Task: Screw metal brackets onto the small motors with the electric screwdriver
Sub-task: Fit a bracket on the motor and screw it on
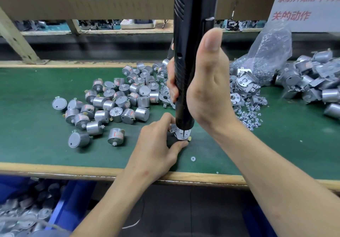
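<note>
The green tabletop [36, 144] runs across the view with a pale wooden edge along its near side; below that edge at the left sits a blue bin [73, 200] holding more silver parts; a heap of loose small motors [117, 100] lies on the left half of the green surface, and a second heap of motors with brackets already on them [312, 84] lies at the far right; between the two, behind the right hand, a clear plastic bag [272, 52] slumps over a pile of loose metal brackets [244, 85], with small screws [250, 117] scattered just in front; the black electric screwdriver [193, 52] stands upright in the middle, its bit pointing straight down; the right hand [207, 89] is clenched around its barrel, thumb up; the left hand [158, 142] pinches the motor being worked on [176, 141] against the tabletop, fingers and thumb closed on its sides; a bracket [174, 129] rests on top of that motor, and the bit tip touches it; a small white washer [193, 158] lies near the left thumb
</note>
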Tool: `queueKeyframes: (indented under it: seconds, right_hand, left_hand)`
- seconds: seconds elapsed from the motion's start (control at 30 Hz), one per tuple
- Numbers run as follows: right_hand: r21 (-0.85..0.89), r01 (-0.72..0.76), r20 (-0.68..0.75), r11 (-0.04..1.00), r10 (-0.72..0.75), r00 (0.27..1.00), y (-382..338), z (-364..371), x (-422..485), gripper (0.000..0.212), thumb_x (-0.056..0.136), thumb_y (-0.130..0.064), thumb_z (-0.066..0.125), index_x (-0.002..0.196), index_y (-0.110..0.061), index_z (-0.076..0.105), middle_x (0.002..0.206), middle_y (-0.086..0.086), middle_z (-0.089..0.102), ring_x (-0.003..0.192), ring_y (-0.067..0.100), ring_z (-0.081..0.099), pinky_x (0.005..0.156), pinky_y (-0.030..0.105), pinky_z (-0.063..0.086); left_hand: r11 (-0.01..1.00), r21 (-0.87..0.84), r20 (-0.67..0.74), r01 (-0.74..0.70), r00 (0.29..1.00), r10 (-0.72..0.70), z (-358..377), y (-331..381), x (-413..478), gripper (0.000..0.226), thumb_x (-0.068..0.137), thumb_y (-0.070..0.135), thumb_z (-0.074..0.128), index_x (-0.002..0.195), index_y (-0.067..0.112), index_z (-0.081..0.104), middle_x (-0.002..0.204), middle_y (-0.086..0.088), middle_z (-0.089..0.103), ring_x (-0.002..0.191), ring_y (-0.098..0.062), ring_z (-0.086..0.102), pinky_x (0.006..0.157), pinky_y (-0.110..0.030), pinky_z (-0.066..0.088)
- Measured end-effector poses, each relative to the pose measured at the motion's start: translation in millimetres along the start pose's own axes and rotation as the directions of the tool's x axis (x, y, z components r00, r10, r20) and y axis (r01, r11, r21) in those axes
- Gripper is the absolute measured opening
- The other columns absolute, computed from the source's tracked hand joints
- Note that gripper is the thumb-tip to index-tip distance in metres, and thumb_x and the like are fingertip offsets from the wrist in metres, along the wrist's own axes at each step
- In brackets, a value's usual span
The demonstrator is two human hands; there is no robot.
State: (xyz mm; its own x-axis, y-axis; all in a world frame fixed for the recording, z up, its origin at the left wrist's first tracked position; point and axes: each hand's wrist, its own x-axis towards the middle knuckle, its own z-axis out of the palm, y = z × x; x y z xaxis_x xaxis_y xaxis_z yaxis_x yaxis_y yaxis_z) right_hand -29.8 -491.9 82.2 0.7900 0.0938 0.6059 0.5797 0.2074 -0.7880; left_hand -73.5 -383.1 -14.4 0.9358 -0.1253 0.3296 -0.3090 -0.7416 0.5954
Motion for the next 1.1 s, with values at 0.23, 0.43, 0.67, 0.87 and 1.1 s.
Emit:
queueKeyframes:
  seconds: [0.23,0.43,0.67,0.87,1.1]
  right_hand:
    - [0.006,0.005,-0.069,1.0,-0.005,0.998,-1.1,1.0,-0.8,0.084,0.083,-0.075,0.032,0.083,0.007,0.047,0.056,0.006,0.052,0.041,0.024,0.05,0.044,0.027,0.041]
    - [0.263,-0.227,0.182,0.938,0.183,0.966,6.1,-29.1,19.2,0.077,0.096,-0.067,0.004,0.092,-0.008,0.053,0.056,0.002,0.053,0.042,0.02,0.046,0.047,0.028,0.042]
    - [0.309,-0.244,0.277,0.919,0.159,0.948,17.1,-75.5,44.4,0.077,0.097,-0.061,-0.005,0.088,-0.012,0.053,0.06,0.002,0.051,0.044,0.017,0.045,0.05,0.026,0.04]
    - [0.288,-0.232,0.16,0.929,0.192,0.968,40.7,-86.6,33.1,0.074,0.098,-0.059,-0.003,0.089,-0.012,0.053,0.06,0.003,0.05,0.047,0.019,0.045,0.052,0.028,0.041]
    - [0.324,-0.224,0.157,0.919,0.181,0.971,41.9,-91.9,30.9,0.075,0.098,-0.073,0.01,0.087,-0.015,0.056,0.061,0.001,0.052,0.047,0.019,0.046,0.053,0.027,0.041]
  left_hand:
    - [1.0,0.021,-0.018,-0.003,1.0,0.003,1.2,-0.6,-0.2,0.053,0.075,0.032,0.084,0.081,0.043,0.032,0.077,0.028,0.05,0.076,0.013,0.048,0.066,-0.005,0.034]
    - [0.999,-0.054,0.03,-0.003,1.0,0.005,-0.9,-5.2,5.1,0.041,0.075,0.032,0.084,0.095,0.042,0.05,0.089,0.021,0.065,0.081,0.005,0.055,0.067,-0.009,0.035]
    - [0.998,-0.037,0.045,-0.044,0.998,0.046,-0.5,-8.5,6.3,0.046,0.079,0.023,0.082,0.114,0.033,0.056,0.092,0.043,0.055,0.082,0.019,0.048,0.074,-0.001,0.033]
    - [0.991,-0.131,0.046,-0.015,0.999,0.021,1.2,-8.1,5.5,0.039,0.081,0.042,0.075,0.114,0.038,0.054,0.106,0.027,0.064,0.097,0.001,0.062,0.08,-0.008,0.043]
    - [0.978,-0.207,-0.006,0.033,0.999,-0.035,0.9,-7.1,7.0,0.022,0.087,0.022,0.071,0.103,0.034,0.062,0.097,0.026,0.066,0.055,0.014,0.048,0.057,-0.003,0.035]
